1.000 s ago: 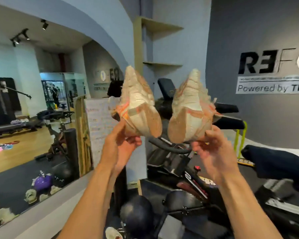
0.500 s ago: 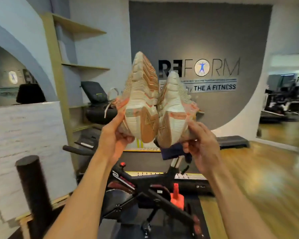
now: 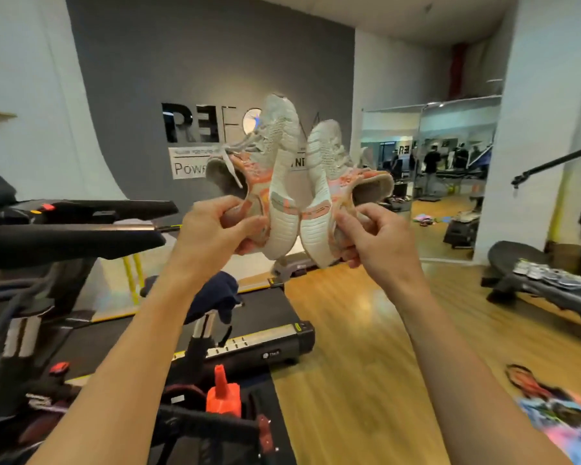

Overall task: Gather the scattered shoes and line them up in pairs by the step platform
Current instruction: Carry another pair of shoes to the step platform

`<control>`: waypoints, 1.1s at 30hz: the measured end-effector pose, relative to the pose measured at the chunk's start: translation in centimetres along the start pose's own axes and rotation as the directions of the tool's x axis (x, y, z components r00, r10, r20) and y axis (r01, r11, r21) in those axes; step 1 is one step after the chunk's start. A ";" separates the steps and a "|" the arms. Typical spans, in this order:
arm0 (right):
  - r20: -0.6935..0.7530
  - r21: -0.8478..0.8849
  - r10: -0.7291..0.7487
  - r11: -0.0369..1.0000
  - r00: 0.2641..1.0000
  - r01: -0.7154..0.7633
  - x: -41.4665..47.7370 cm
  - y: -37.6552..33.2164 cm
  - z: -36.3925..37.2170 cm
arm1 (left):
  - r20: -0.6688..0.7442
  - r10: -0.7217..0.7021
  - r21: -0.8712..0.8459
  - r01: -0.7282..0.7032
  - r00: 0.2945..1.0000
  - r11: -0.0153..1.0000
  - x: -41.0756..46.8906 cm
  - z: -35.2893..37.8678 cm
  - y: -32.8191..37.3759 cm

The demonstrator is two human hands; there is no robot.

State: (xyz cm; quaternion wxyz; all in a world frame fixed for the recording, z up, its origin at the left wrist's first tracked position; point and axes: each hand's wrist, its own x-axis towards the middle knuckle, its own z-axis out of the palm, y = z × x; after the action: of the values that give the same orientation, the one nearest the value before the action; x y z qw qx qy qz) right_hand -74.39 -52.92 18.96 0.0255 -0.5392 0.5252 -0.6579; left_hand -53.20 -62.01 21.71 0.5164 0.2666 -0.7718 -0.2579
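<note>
I hold a pair of cream and orange knit sneakers up at chest height, toes pointing up, soles facing each other. My left hand (image 3: pixel 215 226) grips the heel of the left sneaker (image 3: pixel 275 169). My right hand (image 3: pixel 369 236) grips the heel of the right sneaker (image 3: pixel 329 182). The two soles almost touch near the heels. A grey step platform (image 3: pixel 292 263) lies on the wooden floor beyond the shoes, by the grey wall, mostly hidden behind them.
A treadmill (image 3: pixel 265 344) and an exercise bike with an orange knob (image 3: pixel 222 394) stand at the lower left. A black bench (image 3: pixel 537 280) is at the right. Colourful items (image 3: pixel 564 417) lie on the floor at lower right. A mirror (image 3: pixel 426 176) fills the far wall.
The view has swung right, from the shelves and bike towards the open wooden floor and mirror. I have turned the sneakers so their sides face me rather than their soles.
</note>
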 end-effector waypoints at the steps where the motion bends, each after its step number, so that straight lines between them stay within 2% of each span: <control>1: -0.002 -0.111 -0.020 0.994 1.000 0.020 0.8 1.2 -1.1 | 0.007 0.050 0.087 -0.050 0.999 0.995 1.2 2.1 -0.5; 4: -0.025 -0.420 -0.085 0.905 0.996 0.066 3.5 4.5 -4.1 | 0.010 0.206 0.299 -0.200 0.979 0.933 4.8 9.2 -1.6; 8: -0.074 -0.724 -0.099 0.690 0.992 0.015 7.0 8.7 -8.0 | 0.088 0.276 0.342 -0.289 0.957 0.894 9.1 18.7 -3.1; 12: -0.142 -0.863 -0.067 0.498 0.988 -0.090 9.4 13.6 -12.3 | 0.154 0.340 0.413 -0.373 0.928 0.831 12.0 27.9 -4.3; 18: -0.228 -0.943 -0.031 0.257 0.973 -0.213 12.1 22.4 -19.0 | 0.295 0.384 0.400 -0.478 0.875 0.782 14.8 41.8 -5.8; 22: -0.275 -0.948 -0.045 0.181 0.960 -0.263 14.6 28.9 -24.4 | 0.369 0.349 0.345 -0.476 0.861 0.809 17.4 51.7 -7.0; 33: -0.310 -0.942 0.007 0.134 0.951 -0.308 28.8 46.4 -37.6 | 0.423 0.368 0.336 -0.521 0.828 0.785 29.7 77.1 -8.6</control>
State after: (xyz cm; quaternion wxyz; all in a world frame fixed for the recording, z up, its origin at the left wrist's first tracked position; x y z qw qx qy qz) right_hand -138.85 -66.04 10.28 -0.3226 -0.2860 0.8779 -0.2083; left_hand -133.66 -78.94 9.78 0.3504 0.1353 -0.9267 0.0118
